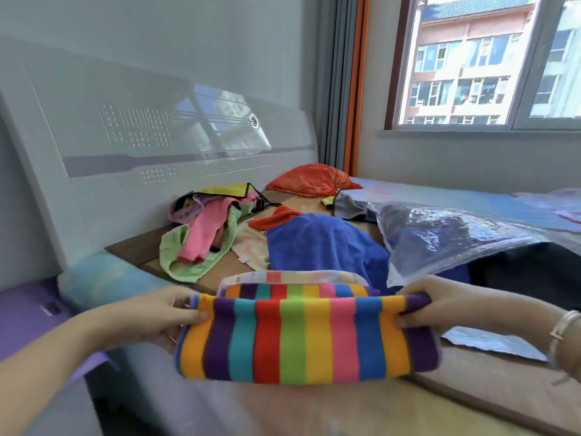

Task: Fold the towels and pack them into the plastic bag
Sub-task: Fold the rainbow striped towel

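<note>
A rainbow-striped towel [309,338] lies half folded on the bed in front of me. My left hand [169,313] pinches its upper left edge, and my right hand [440,305] pinches the upper right edge, both lifting the fold. The clear plastic bag [446,243] lies just behind on the right, holding something dark blue. A blue towel [323,243] is spread behind the striped one. Further back lie a pink towel [201,234], a light green towel [188,262] and an orange towel [276,218].
A white headboard [157,152] stands at the left. An orange pillow [311,179] lies at the back by the curtain. A grey cloth [349,206] lies behind the bag. A window [471,64] fills the right wall. A purple surface [28,313] sits at the left.
</note>
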